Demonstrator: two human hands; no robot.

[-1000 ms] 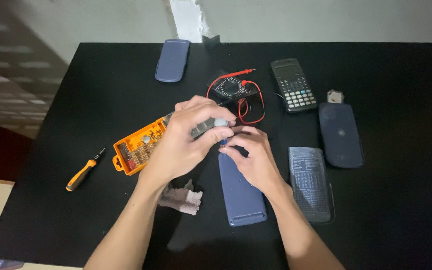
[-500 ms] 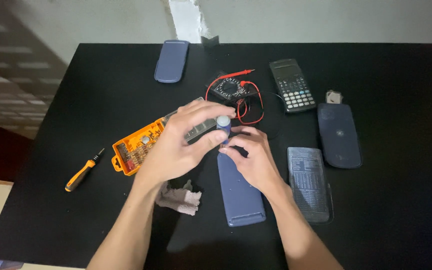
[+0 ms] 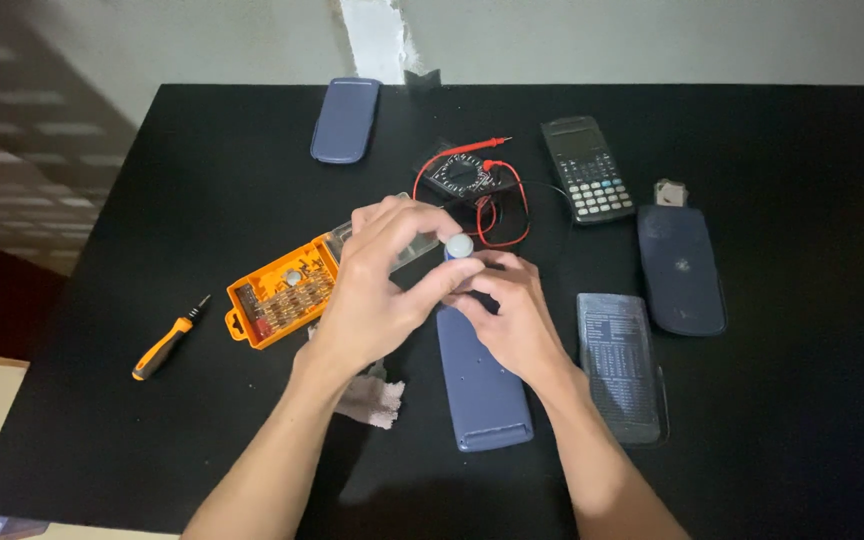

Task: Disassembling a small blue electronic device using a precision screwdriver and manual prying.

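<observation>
My left hand [image 3: 380, 290] pinches a small pale round-capped object [image 3: 460, 245] between thumb and fingers, just over the top end of a blue calculator body [image 3: 484, 385] that lies face down on the black table [image 3: 202, 150]. My right hand [image 3: 512, 310] rests on the upper part of that calculator body, fingers curled against it and touching the left hand's fingertips. What lies under the fingers is hidden.
An orange screwdriver-bit case [image 3: 282, 292] lies left of the hands, an orange-handled screwdriver [image 3: 167, 340] farther left. A multimeter with red leads [image 3: 467, 185], a dark calculator [image 3: 587, 182], blue covers [image 3: 345, 120] [image 3: 680, 268], a grey panel [image 3: 620, 365] and a crumpled tissue [image 3: 372, 400] surround them.
The left hand's fingers have shifted slightly, bringing the pale round object more upright at the calculator's top end. The right hand stays in place.
</observation>
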